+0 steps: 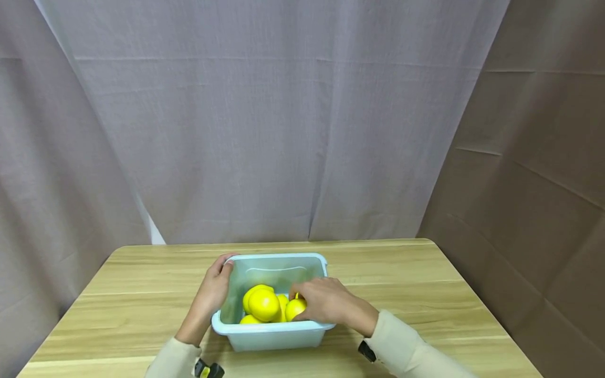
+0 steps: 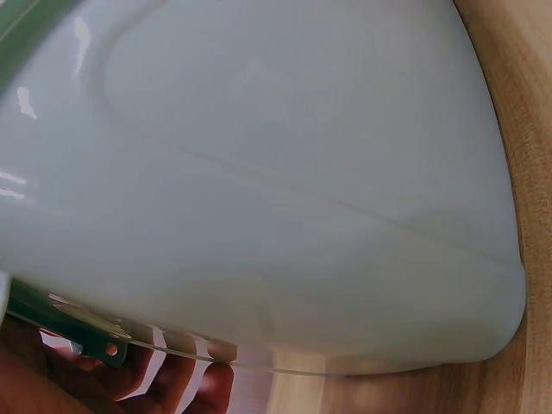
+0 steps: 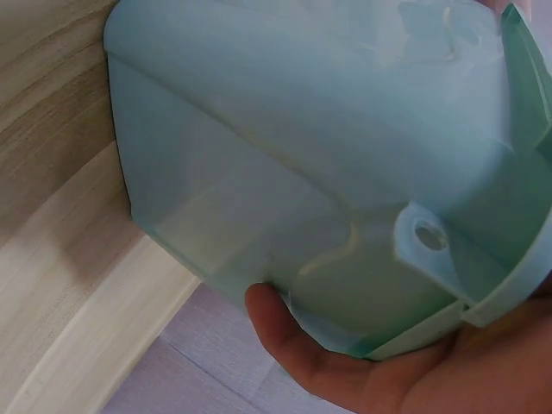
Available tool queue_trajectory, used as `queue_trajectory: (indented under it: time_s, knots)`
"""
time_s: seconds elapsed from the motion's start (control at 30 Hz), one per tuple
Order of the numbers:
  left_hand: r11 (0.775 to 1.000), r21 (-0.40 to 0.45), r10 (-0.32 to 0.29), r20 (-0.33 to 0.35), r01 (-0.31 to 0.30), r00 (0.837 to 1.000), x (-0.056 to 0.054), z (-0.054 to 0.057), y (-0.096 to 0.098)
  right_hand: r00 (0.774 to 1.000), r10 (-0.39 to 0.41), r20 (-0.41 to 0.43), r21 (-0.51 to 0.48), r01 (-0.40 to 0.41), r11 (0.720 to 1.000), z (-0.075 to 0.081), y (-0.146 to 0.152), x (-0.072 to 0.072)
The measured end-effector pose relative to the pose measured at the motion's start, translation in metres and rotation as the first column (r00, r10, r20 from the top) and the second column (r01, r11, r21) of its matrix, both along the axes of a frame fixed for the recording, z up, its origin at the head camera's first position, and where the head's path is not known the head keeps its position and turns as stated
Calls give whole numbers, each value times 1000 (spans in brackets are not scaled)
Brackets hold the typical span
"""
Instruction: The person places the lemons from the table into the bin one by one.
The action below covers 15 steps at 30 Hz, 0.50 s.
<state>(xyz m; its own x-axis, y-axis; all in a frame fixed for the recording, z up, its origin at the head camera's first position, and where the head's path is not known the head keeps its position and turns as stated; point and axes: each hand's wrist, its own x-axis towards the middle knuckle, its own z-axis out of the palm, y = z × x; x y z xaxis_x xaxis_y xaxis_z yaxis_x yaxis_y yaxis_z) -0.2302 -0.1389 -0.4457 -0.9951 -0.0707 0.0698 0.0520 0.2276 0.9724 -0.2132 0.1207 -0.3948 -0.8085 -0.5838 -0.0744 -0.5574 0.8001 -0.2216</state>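
A pale blue plastic bin (image 1: 276, 341) stands on the table with several yellow lemons (image 1: 263, 305) inside. My left hand (image 1: 215, 286) grips the bin's rim at the far left corner, thumb over the edge. In the left wrist view its fingers (image 2: 172, 379) show behind the bin wall. Reaching over the right side, my right hand (image 1: 326, 300) holds a lemon (image 1: 295, 310) between thumb and fingers, low in the bin. One finger (image 3: 289, 336) lies along the bin's outer wall in the right wrist view, where the lemons are hidden.
The light wooden table (image 1: 416, 294) extends to both sides of the bin. Grey curtains (image 1: 236, 147) hang behind its far edge, and a brown cloth (image 1: 534, 184) hangs on the right.
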Motion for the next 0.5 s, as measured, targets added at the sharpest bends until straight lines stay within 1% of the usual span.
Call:
queue_trajectory:
  time_s: [0.27,0.5]
  knots:
    - [1000,-6,-3,2,3,1000,2,2,0,999,23,-28,12,-23,1000,-1,0,0]
    - [1000,-16,-4,3,4,1000,2,3,0,999,17,-46,8,-17,1000,-3,0,0]
